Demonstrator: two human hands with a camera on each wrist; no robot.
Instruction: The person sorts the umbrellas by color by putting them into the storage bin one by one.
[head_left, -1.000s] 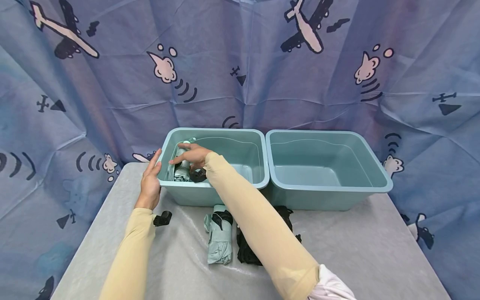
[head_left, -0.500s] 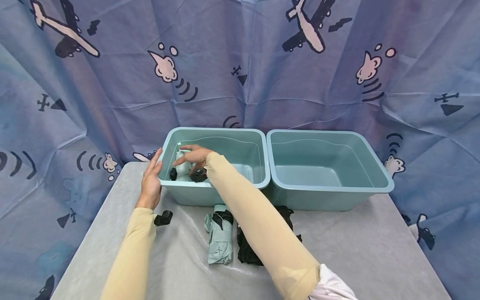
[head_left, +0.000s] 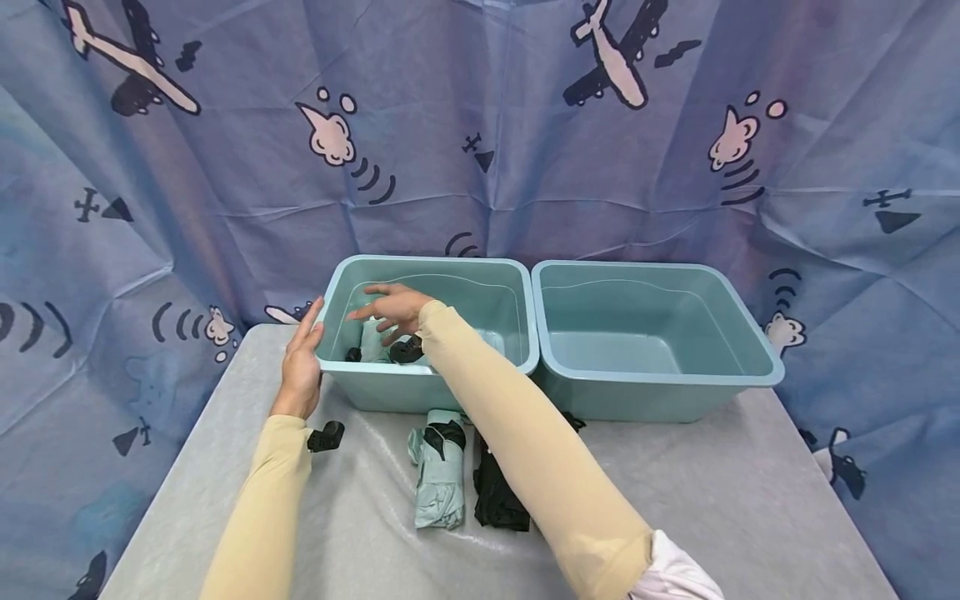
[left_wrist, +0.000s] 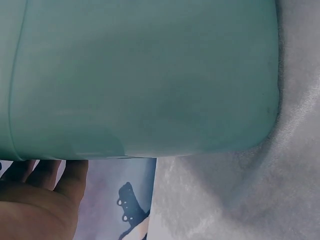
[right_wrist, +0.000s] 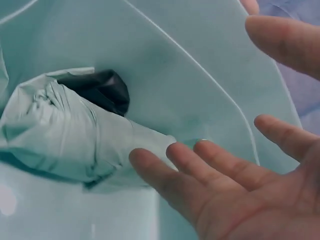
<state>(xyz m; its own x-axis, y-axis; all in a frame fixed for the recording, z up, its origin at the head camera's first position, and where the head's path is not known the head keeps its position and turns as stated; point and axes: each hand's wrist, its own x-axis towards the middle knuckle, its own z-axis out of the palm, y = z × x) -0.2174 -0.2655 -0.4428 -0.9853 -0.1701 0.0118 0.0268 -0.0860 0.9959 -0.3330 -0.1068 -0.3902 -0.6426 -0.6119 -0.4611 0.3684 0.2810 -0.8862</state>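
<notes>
My left hand (head_left: pixel 300 371) rests with straight fingers against the outer left side of the left green bin (head_left: pixel 435 260). In the left wrist view its fingertips meet the bin wall (left_wrist: pixel 150 75). Inside that bin lies a rolled-up pale green cloth bundle (right_wrist: pixel 60 130), gathered in pleats, with a glossy black part (right_wrist: pixel 107 92) along its far side. Spread fingers of my right hand (right_wrist: pixel 270 200) hover by one end of the roll, holding nothing. Seen from the head, the right hand partly hides the bundle.
A second green bin (head_left: pixel 660 379) stands right beside the first. In front of the bins, on the grey-covered table (head_left: pixel 675 483), lie another pale green rolled bundle (head_left: pixel 438 492) and a black one (head_left: pixel 501 496), partly behind the right sleeve. A patterned curtain (head_left: pixel 420 167) hangs behind.
The pale green roll has dropped from beside the bin's left wall to lie lower inside. My right hand has let go, opened and drawn slightly up and right; the left hand stays put.
</notes>
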